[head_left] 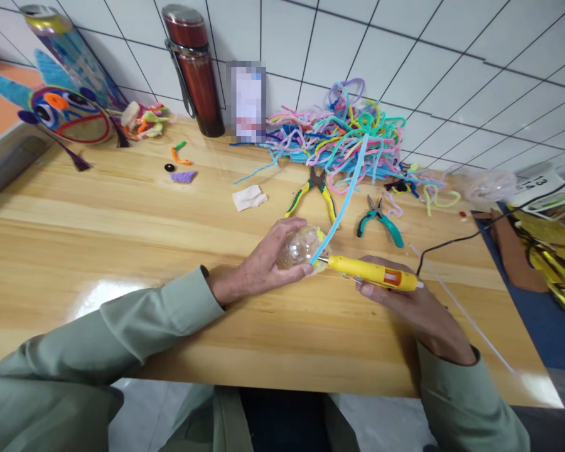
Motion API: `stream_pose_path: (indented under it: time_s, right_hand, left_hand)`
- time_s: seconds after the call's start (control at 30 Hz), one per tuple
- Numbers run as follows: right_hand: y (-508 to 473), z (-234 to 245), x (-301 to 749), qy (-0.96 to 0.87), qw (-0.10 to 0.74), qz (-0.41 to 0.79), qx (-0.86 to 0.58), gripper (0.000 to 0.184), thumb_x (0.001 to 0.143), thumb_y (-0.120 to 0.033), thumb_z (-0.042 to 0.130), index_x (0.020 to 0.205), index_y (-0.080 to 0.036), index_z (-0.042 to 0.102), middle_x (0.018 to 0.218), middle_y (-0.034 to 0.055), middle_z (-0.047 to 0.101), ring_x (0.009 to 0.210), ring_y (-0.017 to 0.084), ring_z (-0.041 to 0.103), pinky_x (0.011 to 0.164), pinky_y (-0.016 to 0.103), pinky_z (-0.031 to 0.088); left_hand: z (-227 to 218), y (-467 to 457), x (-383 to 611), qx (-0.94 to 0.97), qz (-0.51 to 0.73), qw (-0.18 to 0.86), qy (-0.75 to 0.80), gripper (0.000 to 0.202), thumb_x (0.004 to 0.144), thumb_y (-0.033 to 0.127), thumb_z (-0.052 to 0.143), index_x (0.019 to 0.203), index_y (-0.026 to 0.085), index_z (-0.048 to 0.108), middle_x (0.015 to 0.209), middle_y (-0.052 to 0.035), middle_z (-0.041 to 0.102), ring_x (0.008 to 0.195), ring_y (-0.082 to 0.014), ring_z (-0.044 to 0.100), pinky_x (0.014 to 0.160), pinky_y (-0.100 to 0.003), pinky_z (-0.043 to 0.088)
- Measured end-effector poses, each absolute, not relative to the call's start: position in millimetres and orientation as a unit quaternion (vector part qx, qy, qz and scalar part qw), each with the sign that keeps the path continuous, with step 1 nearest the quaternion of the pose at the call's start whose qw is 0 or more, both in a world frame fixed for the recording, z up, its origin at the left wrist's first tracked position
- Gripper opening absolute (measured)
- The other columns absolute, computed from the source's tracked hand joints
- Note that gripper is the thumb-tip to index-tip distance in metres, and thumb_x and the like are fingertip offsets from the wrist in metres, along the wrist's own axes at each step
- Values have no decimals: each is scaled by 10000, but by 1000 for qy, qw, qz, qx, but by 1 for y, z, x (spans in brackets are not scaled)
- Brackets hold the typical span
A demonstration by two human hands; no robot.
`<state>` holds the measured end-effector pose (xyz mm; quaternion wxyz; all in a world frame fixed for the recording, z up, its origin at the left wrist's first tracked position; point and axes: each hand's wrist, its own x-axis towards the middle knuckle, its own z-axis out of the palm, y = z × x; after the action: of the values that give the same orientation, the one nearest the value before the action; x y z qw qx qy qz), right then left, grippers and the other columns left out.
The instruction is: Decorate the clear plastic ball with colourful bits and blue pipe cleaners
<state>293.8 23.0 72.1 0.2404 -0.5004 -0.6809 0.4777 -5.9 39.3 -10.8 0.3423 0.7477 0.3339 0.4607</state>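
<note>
My left hand (263, 263) is wrapped round a clear plastic ball (301, 246) resting on the wooden table (122, 251). A light blue pipe cleaner (346, 194) runs from the ball up toward the pile behind. My right hand (405, 301) grips a yellow glue gun (371, 272), whose nozzle touches the ball at the pipe cleaner's lower end. A black cord (475, 235) leads from the gun off to the right.
A heap of coloured pipe cleaners (343, 135) lies at the back. Yellow-handled pliers (313, 191) and teal-handled pliers (381, 221) sit before it. A red flask (195, 69), a pipe-cleaner mask (63, 113), small craft scraps (183, 176) and a white rag (249, 198) lie further left.
</note>
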Motion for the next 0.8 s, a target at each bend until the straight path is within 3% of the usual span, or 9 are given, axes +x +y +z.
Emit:
stream_pose_path:
  time_s: [0.47,0.8]
  right_hand:
    - [22,67,299,-669,230,486,-513,286,883,-551,833,965,-282,778,822,32,750,740,253,687,633,347,559]
    - [20,73,296,-684,221,486,-497,259,950,-532,773,940,-273,758,831,21,689,720,210,616,653,326,504]
  left_hand:
    - [-12,41,-2,746,475,326,334,775,898,426,840,1546,283,441,1557,-161,548,1500,-381,519,1278,-613,434]
    - [-14,41,-2,768,494,267,308,776,936,436,825,1570,273,407,1490,-169,586,1460,-364,562,1230,-599,494]
